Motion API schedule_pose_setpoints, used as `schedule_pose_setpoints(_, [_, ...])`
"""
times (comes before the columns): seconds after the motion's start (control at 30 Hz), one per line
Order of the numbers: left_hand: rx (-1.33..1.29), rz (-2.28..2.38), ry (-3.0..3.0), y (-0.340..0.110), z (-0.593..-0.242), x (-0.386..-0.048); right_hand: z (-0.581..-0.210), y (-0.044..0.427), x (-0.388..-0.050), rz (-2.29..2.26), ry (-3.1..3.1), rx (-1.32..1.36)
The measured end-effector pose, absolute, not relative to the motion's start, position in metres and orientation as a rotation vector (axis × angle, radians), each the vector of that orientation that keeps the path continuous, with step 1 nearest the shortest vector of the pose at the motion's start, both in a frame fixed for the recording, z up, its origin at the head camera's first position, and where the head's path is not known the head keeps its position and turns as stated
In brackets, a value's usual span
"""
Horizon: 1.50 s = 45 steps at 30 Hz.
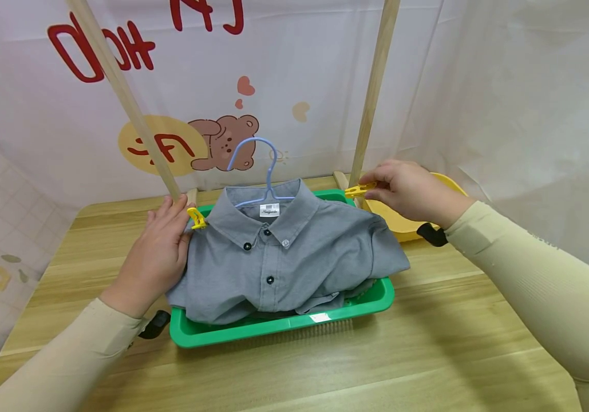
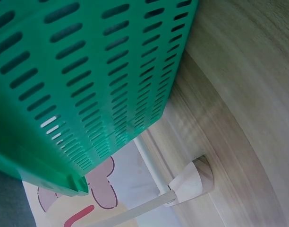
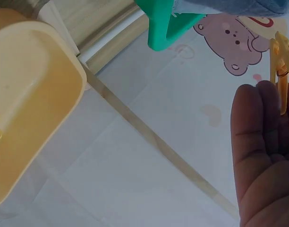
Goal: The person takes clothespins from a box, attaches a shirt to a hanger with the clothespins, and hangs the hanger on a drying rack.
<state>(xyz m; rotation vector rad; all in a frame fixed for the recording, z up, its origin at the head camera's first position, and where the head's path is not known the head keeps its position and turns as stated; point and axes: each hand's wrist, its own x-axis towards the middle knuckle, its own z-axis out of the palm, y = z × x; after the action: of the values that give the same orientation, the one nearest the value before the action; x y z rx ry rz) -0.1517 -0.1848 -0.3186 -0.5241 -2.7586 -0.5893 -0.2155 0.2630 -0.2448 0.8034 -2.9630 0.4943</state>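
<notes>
Wood-grained desk (image 1: 351,366), backed by white cloth (image 1: 454,68); two poles (image 1: 375,86) are cut off above. One grey shirt (image 1: 304,246), on one blue hanger (image 1: 270,178), is laid over one green basket (image 1: 284,330). Far right, one yellow basin (image 3: 45,104) is partly hidden by the right hand (image 1: 404,189), its grip pinched on one clip (image 1: 360,190); a second clip (image 1: 197,218) is flanked by the left hand (image 1: 159,252), fingers straight, empty.

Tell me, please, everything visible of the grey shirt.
The grey shirt has a pointed collar, white neck label and dark buttons; it looks like woven cloth. On a blue hanger, it lies rumpled over the green basket, one sleeve past the rim. A yellow clothespin and the left hand are at one shoulder.
</notes>
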Motion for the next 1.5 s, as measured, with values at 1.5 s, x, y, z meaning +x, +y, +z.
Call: schedule_pose_setpoints(1.5, [-0.538,-0.608,-2.724,-0.184,-0.317,-0.148,-0.228,0.232,-0.199,0.362,-2.824,1.262])
